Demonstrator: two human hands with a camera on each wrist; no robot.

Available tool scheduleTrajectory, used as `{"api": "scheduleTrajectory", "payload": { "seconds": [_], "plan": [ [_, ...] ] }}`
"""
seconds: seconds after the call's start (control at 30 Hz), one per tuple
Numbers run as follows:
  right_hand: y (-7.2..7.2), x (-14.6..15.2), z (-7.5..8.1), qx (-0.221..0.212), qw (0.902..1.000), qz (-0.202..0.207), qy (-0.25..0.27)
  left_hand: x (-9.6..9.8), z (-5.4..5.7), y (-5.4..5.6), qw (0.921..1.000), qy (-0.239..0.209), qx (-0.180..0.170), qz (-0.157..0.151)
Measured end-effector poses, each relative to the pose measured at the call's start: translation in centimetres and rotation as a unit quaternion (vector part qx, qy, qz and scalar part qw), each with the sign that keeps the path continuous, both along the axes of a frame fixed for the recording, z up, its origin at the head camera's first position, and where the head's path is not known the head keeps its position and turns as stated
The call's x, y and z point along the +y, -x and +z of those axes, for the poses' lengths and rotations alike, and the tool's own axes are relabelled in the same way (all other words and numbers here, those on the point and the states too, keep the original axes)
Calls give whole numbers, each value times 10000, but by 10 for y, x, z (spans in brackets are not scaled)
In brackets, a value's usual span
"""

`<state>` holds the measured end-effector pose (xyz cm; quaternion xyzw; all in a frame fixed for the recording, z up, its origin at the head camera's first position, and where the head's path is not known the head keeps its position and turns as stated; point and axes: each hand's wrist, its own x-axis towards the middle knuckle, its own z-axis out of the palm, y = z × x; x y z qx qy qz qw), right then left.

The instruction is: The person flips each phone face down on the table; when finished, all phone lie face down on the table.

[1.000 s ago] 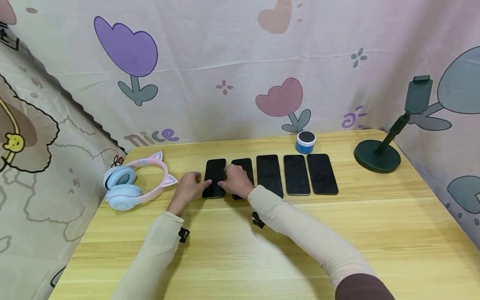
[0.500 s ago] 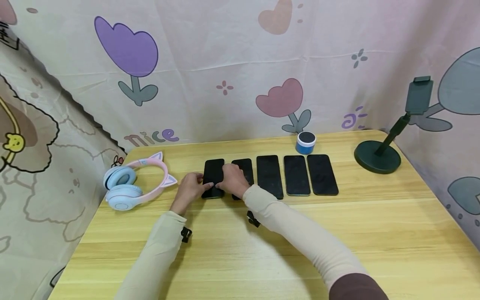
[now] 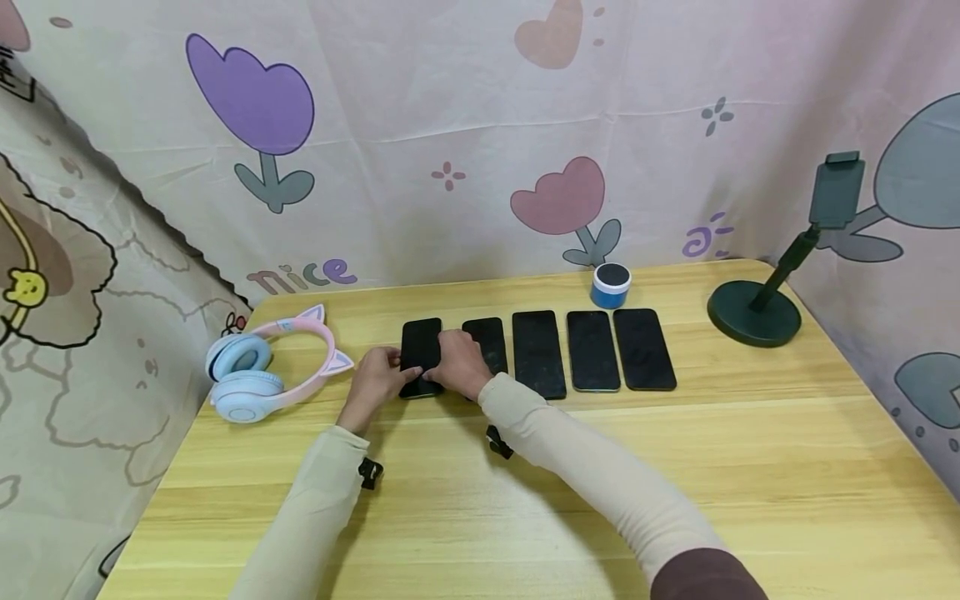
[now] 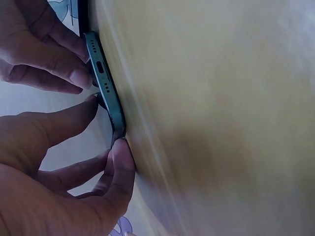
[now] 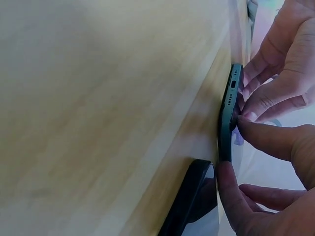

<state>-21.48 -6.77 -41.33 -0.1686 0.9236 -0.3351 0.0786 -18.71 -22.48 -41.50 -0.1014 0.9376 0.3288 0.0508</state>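
Both hands are working at the left end of a row of five phones on the wooden counter (image 3: 487, 508). The leftmost phone (image 3: 417, 344) is lying screen up, its long sides running away from the person. The left hand (image 3: 372, 380) is gripping its left edge: the fingers (image 4: 124, 160) are curling against the side while the thumb is resting over the screen. The right hand (image 3: 462, 365) is holding the right edge in the same manner, barely parted around the rim, the two thumbs lying near each other at the near end. That greenish end, with its port and small holes, is facing the person; whether it is touching the counter I cannot tell.

The second phone (image 3: 489, 337) is lying partly hidden by the right hand; the third phone (image 3: 538, 354), fourth phone (image 3: 593, 351) and fifth phone (image 3: 645, 349) are continuing the row rightward. Behind them a blue-and-white jar (image 3: 611, 286) is standing, and farther right a dark green stand (image 3: 753, 315) is rising from its round base. Pink-and-blue headphones (image 3: 250, 393) with pointed ears are lying left of the left hand. A printed cloth (image 3: 420, 83) is hanging behind the counter.
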Motion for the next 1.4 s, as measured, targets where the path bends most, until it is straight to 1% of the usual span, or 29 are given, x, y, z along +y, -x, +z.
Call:
{"api": "scheduleTrajectory", "payload": {
  "seconds": [0.23, 0.33, 0.57, 0.77, 0.97, 1.1, 1.23, 1.4],
  "plan": [
    [-1, -2, -1, 25, 10000, -80, 11, 0, 1, -1, 9998, -93, -101, 173],
    [-2, -3, -1, -35, 9998, -125, 115, 0, 2, -1, 9995, -139, -143, 227],
    [-4, -5, -2, -157, 9991, -177, 356, -2, 2, -4, 9996, -120, -51, 254],
    [-5, -7, -4, -136, 9987, -243, 415, -4, 2, -7, 9989, -332, -54, 327],
    [-6, -8, -5, -233, 9974, -266, 632, -7, 5, -9, 9987, -430, 5, 286],
    [-5, -8, -6, -266, 9968, -265, 709, -9, 6, -11, 9978, -598, -18, 283],
    [-5, -9, -7, -327, 9962, -281, 763, -11, 7, -14, 9964, -806, 42, 262],
    [-6, -9, -8, -402, 9949, -255, 884, -13, 10, -16, 9957, -885, 135, 232]
  ]
}}
